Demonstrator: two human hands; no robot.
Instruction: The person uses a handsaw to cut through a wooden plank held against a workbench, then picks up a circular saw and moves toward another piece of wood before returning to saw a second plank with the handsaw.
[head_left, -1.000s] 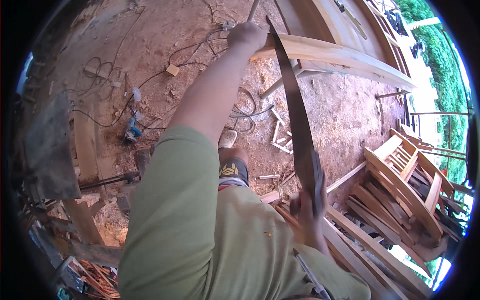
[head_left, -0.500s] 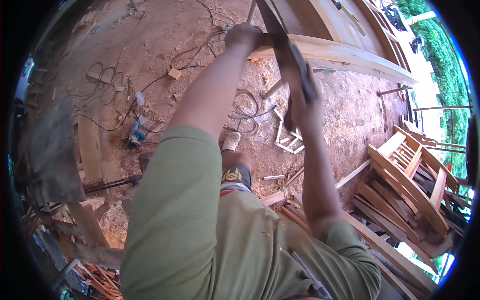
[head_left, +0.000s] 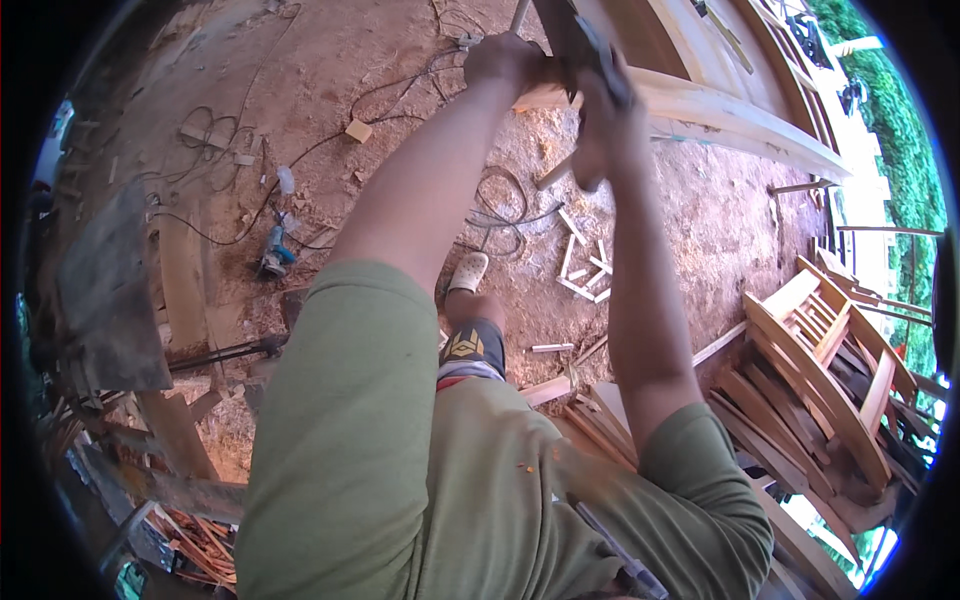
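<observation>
My right hand (head_left: 612,125) is closed around the dark handle of a handsaw (head_left: 562,28), slightly blurred. The saw's dark blade runs away from me, up past the frame's top edge, and crosses a pale wooden board (head_left: 735,108) near its left end. My left hand (head_left: 498,62) is closed on that board's end, just left of the blade. Its fingertips are partly hidden. The board lies across a larger piece of woodwork at the top right. How deep the blade sits in the wood cannot be seen.
Cables (head_left: 505,205) snake over the sawdust-strewn ground, near a blue power tool (head_left: 275,252) and a small wood block (head_left: 359,131). Thin sticks (head_left: 575,280) lie by my foot. To the right, a curved wooden frame (head_left: 825,375) rests on stacked timber. A grey sheet (head_left: 110,300) leans at left.
My right hand has pushed the handsaw forward, away from me, so less of the blade shows. My left hand stays on the board's end. The whole view has shifted slightly.
</observation>
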